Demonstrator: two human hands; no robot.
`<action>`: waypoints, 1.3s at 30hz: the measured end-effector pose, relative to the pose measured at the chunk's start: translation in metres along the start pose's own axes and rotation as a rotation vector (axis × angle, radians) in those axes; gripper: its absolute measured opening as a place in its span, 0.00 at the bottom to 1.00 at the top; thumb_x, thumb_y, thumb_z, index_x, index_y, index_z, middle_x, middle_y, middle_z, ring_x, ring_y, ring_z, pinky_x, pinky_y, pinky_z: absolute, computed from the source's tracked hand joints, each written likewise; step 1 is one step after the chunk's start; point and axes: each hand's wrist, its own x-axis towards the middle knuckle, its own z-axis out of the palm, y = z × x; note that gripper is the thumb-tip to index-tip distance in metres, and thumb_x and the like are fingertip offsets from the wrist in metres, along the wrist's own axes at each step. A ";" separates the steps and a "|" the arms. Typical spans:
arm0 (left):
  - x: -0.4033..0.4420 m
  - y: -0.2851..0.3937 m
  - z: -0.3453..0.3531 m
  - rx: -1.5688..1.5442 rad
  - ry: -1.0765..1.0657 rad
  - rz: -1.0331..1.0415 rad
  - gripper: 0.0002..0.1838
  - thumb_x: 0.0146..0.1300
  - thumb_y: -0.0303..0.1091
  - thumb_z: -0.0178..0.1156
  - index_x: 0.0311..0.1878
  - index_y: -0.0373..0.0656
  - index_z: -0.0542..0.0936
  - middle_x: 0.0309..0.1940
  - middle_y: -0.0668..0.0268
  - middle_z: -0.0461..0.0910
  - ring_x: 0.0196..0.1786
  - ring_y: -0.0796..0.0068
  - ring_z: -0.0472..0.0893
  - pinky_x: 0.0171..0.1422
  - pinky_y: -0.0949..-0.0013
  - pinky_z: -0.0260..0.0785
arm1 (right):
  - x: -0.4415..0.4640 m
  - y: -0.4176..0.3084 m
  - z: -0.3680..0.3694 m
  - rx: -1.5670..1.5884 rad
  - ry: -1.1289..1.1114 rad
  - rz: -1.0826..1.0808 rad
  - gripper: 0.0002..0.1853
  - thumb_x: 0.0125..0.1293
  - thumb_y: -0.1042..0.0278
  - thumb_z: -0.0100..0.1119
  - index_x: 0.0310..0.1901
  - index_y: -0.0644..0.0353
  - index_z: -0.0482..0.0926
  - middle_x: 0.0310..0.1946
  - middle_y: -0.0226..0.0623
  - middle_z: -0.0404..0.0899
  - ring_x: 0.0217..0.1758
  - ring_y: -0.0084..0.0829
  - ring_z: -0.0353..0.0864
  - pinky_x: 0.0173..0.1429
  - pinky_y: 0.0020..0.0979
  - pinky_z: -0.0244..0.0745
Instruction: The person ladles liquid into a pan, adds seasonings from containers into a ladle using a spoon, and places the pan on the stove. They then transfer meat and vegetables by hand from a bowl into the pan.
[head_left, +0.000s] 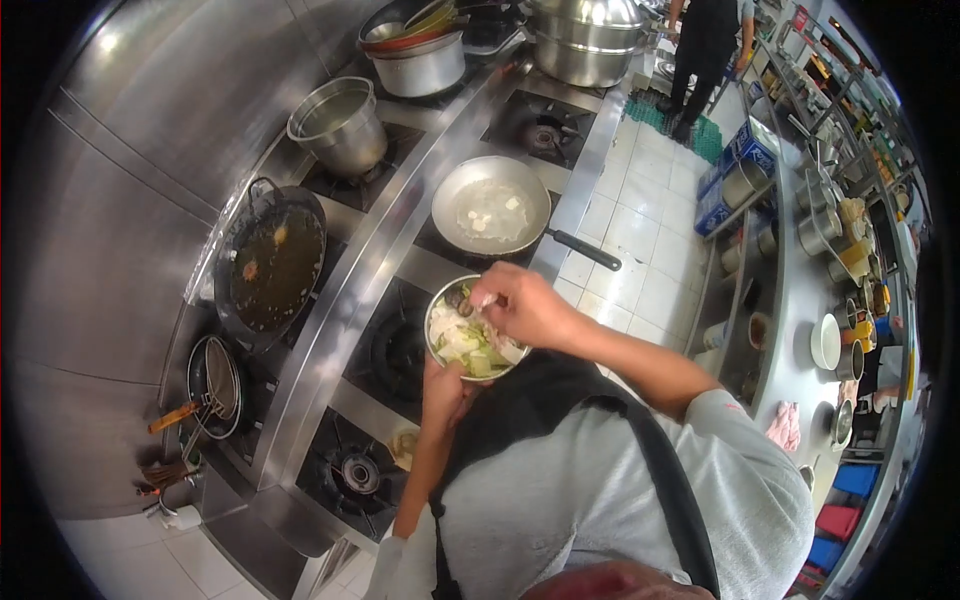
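Observation:
My left hand (pixel 448 396) grips the near left side of a round metal bowl (pixel 430 338), fingers partly hidden beneath it. Pale pieces and chopped green vegetables (pixel 470 342) fill the bowl, with some dark bits at its far side. Over the bowl's far right rim, my right hand (pixel 528 308) is closed in a pinch, a small whitish piece of food (pixel 487 300) showing at its fingertips. Just beyond the bowl, a frying pan (pixel 455 190) with a black handle (pixel 585 249) sits on a burner; a little clear liquid and a few white pieces lie in it.
Left of the stove's steel divider, a wok (pixel 240 322) holds dark oil with bits floating. A steel pot (pixel 350 140) and a wooden-handled strainer (pixel 218 375) stand nearby. A large steamer (pixel 585 50) is at the back. Another person (pixel 705 50) stands down the tiled aisle; shelving lines the right.

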 end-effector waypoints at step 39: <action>0.011 -0.006 -0.005 0.093 0.094 0.057 0.32 0.60 0.18 0.46 0.71 0.33 0.63 0.48 0.48 0.84 0.25 0.66 0.86 0.18 0.75 0.66 | 0.020 -0.021 -0.034 0.254 0.079 0.142 0.11 0.64 0.75 0.66 0.47 0.64 0.87 0.39 0.35 0.85 0.40 0.23 0.84 0.45 0.28 0.79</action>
